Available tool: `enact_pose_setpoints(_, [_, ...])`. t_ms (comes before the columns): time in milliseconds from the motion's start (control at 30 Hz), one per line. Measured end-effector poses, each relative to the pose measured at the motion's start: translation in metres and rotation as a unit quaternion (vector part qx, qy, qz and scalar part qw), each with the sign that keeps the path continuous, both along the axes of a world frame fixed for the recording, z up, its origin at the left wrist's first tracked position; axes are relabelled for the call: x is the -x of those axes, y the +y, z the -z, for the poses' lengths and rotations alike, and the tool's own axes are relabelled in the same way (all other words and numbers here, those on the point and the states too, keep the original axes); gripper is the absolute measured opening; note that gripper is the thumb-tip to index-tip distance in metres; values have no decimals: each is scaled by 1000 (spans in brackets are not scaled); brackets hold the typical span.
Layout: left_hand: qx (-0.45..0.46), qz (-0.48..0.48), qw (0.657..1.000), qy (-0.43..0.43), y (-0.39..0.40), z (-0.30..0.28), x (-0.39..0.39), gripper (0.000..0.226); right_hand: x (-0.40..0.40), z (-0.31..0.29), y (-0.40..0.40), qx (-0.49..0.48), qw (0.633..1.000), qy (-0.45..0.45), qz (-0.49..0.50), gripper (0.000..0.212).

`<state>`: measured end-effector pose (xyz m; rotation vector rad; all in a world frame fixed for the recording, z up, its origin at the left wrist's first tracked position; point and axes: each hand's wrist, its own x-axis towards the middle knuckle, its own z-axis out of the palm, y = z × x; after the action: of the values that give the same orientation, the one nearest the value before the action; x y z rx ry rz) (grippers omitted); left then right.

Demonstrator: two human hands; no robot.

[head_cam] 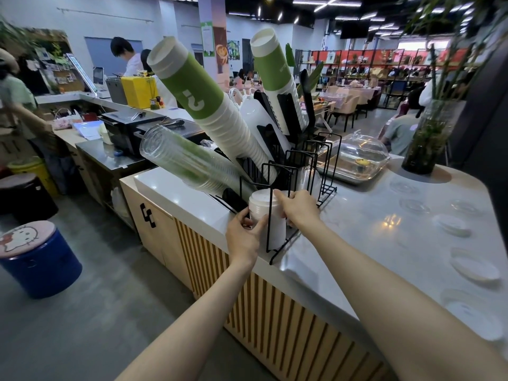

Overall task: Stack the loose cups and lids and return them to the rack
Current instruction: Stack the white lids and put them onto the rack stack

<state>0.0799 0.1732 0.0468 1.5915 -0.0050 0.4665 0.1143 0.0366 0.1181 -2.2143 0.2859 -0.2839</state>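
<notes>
A stack of white lids lies in the nearest slot of the black wire rack on the counter's left end. My left hand grips the stack's near end from the left. My right hand holds it from the right, fingers over the top. Behind it the rack holds a leaning stack of clear cups, two tall stacks of green-and-white paper cups and a few clear lids. Loose clear lids and white lids lie scattered on the counter to the right.
The white counter has a slatted wooden front. A domed clear pastry case and a vase of green stems stand at the back. A blue drum stool stands on the floor at left. People work behind the left-hand counter.
</notes>
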Motion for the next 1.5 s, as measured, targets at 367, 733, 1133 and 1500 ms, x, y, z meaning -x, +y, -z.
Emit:
enact_pose_setpoints(367, [3,2,1000,-3,-1,-1,4,29,14,6,-4,-58,985,-143,-81,44])
enact_pose_setpoints(733, [-42,9,999,-7,1,2,0,36,23,16,-28,195,947,-183,-179,45])
enact_pose_setpoints(1133, [-47,3,999,-2,5,2,-4,51,25,9,-26,303,925,-168,-156,50])
enact_pose_setpoints(1500, [-54,-9,998,-12,2,7,6,55,26,10,-27,327,916,-141,-184,49])
